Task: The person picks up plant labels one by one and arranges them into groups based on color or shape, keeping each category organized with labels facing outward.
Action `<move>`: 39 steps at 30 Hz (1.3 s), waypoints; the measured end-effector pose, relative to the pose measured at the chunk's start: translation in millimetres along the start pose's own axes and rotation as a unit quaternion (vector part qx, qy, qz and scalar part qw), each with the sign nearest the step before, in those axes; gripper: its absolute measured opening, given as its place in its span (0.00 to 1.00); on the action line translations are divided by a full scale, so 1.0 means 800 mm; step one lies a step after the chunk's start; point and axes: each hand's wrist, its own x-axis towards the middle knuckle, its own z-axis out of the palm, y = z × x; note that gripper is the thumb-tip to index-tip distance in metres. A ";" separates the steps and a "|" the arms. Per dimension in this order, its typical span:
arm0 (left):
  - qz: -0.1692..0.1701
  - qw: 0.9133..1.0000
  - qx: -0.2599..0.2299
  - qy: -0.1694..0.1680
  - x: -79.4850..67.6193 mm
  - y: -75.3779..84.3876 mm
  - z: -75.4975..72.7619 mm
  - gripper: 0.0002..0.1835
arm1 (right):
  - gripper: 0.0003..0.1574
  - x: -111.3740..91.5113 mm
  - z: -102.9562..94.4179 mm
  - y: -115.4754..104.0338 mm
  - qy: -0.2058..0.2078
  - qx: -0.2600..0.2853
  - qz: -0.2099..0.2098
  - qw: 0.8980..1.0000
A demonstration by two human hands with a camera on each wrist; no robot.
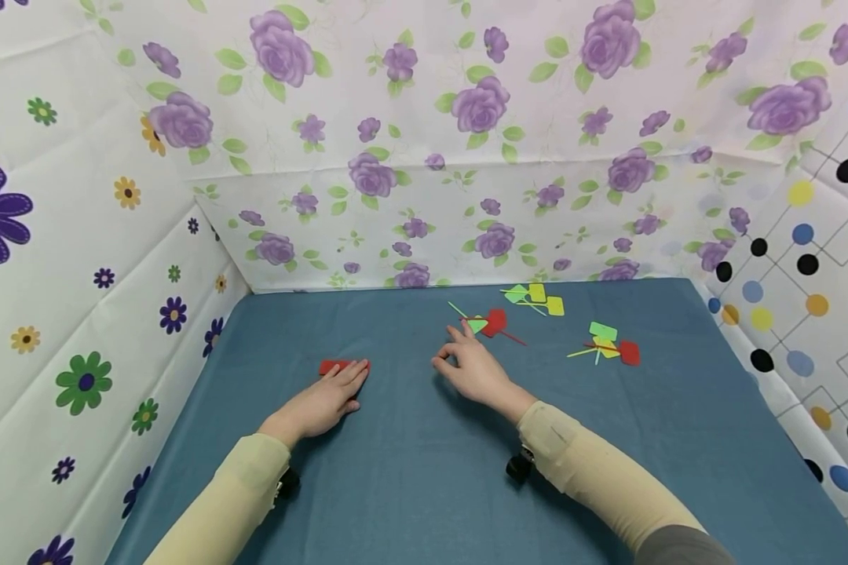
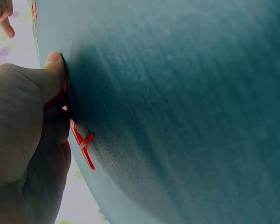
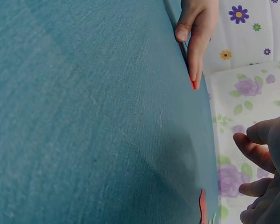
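My left hand lies palm down with fairly straight fingers over a flat red piece on the table, covering part of it. In the left wrist view the red piece shows as a thin strip with a short crosspiece under the fingers. My right hand hovers above the table with nothing seen in its fingers; thumb and index finger come close together, the other fingers loosely spread. Just beyond its fingertips is a small group with a red tag and a green tag, both with thin stems.
Behind that group lie yellow tags and a green tag with thin stems. Farther right, another group holds a green tag and a red tag. Patterned cloth walls border the blue table.
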 end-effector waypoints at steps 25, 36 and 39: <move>0.001 0.999 0.037 0.006 0.001 0.003 -0.001 0.37 | 0.15 0.005 -0.016 0.021 0.021 -0.006 0.013 1.000; -0.001 0.999 0.039 0.009 0.000 0.005 0.000 0.36 | 0.15 0.011 -0.033 0.053 0.042 -0.024 0.047 0.998; 0.000 0.999 0.041 0.009 0.001 0.004 0.002 0.36 | 0.16 0.011 -0.038 0.060 0.044 -0.043 0.052 0.997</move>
